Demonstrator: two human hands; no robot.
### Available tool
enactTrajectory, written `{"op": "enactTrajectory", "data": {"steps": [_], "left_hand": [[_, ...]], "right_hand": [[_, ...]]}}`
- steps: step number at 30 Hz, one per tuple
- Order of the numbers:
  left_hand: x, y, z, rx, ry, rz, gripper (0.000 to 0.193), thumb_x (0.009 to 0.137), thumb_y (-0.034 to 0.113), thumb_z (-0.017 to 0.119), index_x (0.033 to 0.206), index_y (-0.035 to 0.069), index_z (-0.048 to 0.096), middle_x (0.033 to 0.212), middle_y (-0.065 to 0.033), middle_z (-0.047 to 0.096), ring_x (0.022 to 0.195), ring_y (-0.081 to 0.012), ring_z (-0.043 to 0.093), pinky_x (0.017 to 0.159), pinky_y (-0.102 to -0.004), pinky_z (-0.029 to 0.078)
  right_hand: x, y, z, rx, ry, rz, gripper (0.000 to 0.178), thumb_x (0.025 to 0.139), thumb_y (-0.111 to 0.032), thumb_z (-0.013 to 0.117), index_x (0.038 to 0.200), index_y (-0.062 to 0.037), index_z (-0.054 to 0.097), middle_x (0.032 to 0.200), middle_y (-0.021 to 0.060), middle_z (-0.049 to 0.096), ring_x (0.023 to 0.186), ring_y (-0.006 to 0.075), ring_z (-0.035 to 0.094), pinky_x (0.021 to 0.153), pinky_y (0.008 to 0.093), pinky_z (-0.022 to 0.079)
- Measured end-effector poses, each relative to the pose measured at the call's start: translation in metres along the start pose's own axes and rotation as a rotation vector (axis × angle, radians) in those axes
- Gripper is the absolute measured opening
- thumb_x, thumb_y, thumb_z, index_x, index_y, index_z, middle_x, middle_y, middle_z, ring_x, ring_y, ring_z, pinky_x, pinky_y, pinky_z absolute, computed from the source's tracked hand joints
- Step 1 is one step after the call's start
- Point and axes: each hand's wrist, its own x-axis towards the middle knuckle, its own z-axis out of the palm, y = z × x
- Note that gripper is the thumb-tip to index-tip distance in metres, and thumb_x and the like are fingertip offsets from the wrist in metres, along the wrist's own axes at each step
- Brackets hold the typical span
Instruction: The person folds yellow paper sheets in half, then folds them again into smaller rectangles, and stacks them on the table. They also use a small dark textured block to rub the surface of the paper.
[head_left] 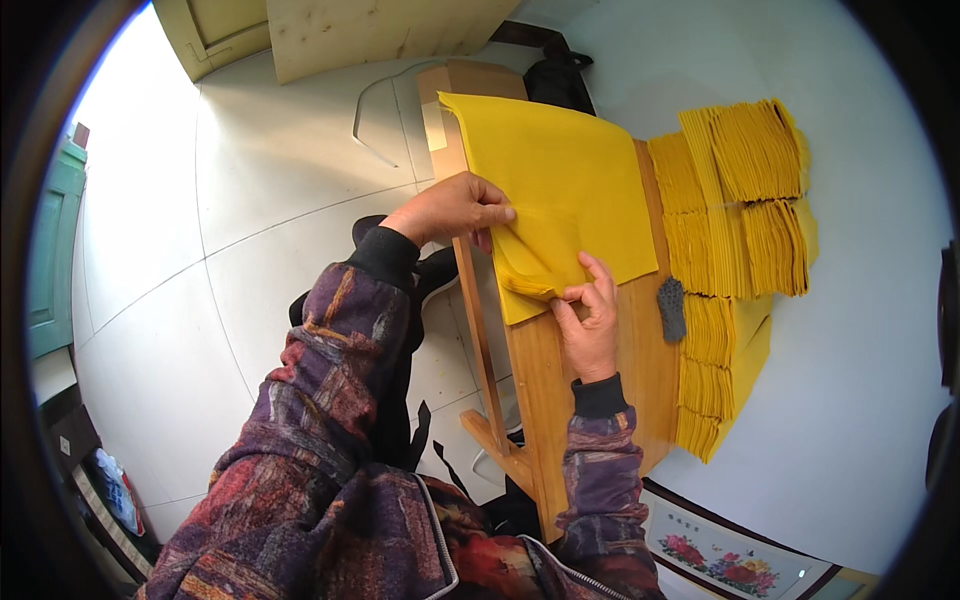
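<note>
A pile of thin yellow sheets, cloth or paper I cannot tell, lies over the wooden table and reaches past its left edge. My left hand pinches the left edge of the upper layers between thumb and fingers. Nearer to me, my right hand grips the curled front corner of those layers with thumb and index finger, its other fingers raised. The lifted corner shows several thin layers bunched together, with a flatter yellow layer below it.
Tall bundles of folded yellow sheets line the right side of the wooden table, against a white wall. Beside them lies a dark grey dotted object. A black bag is at the far end. Tiled floor extends on the left.
</note>
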Motion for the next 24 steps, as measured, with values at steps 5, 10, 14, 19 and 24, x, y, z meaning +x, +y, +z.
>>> {"op": "enactTrajectory", "data": {"steps": [5, 10, 14, 19, 24], "left_hand": [[0.001, -0.004, -0.006, 0.018, -0.079, 0.024, 0.029, 0.091, 0.024, 0.063, 0.109, 0.001, 0.066, 0.087, -0.0042, 0.068, 0.072, -0.0113, 0.067, 0.068, -0.0235, 0.052], [-0.002, -0.006, -0.012, 0.020, -0.166, 0.105, 0.030, 0.087, 0.013, 0.065, 0.114, 0.000, 0.064, 0.094, -0.0062, 0.068, 0.083, -0.0117, 0.065, 0.078, -0.0250, 0.053], [0.000, -0.003, -0.005, 0.036, -0.070, 0.054, 0.026, 0.089, 0.014, 0.064, 0.110, 0.000, 0.066, 0.091, -0.0063, 0.068, 0.077, -0.0119, 0.066, 0.074, -0.0248, 0.054], [0.000, 0.001, 0.001, 0.019, 0.023, -0.009, 0.024, 0.092, 0.020, 0.063, 0.103, 0.000, 0.069, 0.080, -0.0039, 0.068, 0.061, -0.0115, 0.065, 0.063, -0.0237, 0.054], [0.000, 0.000, 0.002, -0.014, 0.035, -0.014, 0.023, 0.092, 0.021, 0.062, 0.099, 0.001, 0.069, 0.076, -0.0029, 0.067, 0.060, -0.0105, 0.065, 0.059, -0.0221, 0.052]], "right_hand": [[0.001, 0.003, -0.001, 0.129, -0.018, 0.079, 0.013, 0.079, 0.002, 0.069, 0.082, -0.0014, 0.056, 0.133, 0.0138, 0.048, 0.108, 0.0202, 0.052, 0.087, 0.0309, 0.046], [0.001, 0.006, -0.002, 0.175, -0.031, 0.146, 0.015, 0.078, 0.002, 0.069, 0.084, -0.0021, 0.056, 0.131, 0.0152, 0.047, 0.100, 0.0216, 0.057, 0.076, 0.0285, 0.051], [0.000, 0.004, 0.001, 0.150, -0.005, 0.173, 0.026, 0.076, 0.001, 0.071, 0.095, -0.0037, 0.054, 0.135, 0.0171, 0.043, 0.106, 0.0250, 0.055, 0.083, 0.0314, 0.050], [-0.007, -0.008, 0.005, -0.132, 0.167, -0.001, 0.046, 0.074, 0.002, 0.071, 0.112, -0.0056, 0.047, 0.142, 0.0185, 0.031, 0.127, 0.0353, 0.039, 0.102, 0.0411, 0.039], [-0.011, -0.011, 0.007, -0.264, 0.252, -0.132, 0.047, 0.070, 0.004, 0.074, 0.108, -0.0063, 0.047, 0.144, 0.0195, 0.027, 0.132, 0.0388, 0.032, 0.106, 0.0454, 0.035]]}}
